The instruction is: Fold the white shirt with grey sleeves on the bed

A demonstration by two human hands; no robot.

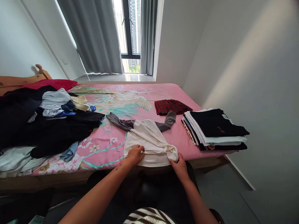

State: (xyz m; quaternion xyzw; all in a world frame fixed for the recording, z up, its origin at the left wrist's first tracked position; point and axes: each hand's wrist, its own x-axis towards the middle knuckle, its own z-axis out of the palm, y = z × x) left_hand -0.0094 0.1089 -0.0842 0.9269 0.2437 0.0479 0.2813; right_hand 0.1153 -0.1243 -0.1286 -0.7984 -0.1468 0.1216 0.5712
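A white long-sleeved shirt [149, 133] with dark grey sleeves lies spread on the bed, its sleeves stretched toward the window and its hem toward me. My left hand [135, 155] is closed, with its curled fingers on the fabric near the left part of the hem. At the right corner of the hem, my right hand [180, 166] pinches the bunched, rolled cloth between thumb and fingers. Creases run across the lower part of the shirt between both hands. Past the right sleeve lies a red plaid garment [171, 106].
On the right edge of the bed stands a stack of folded clothes [217, 124], a black one on top. A loose heap of clothes [58, 124] covers the left side. Behind it lies a red pillow [53, 83]. The pink floral bedsheet [163, 90] reaches toward the window.
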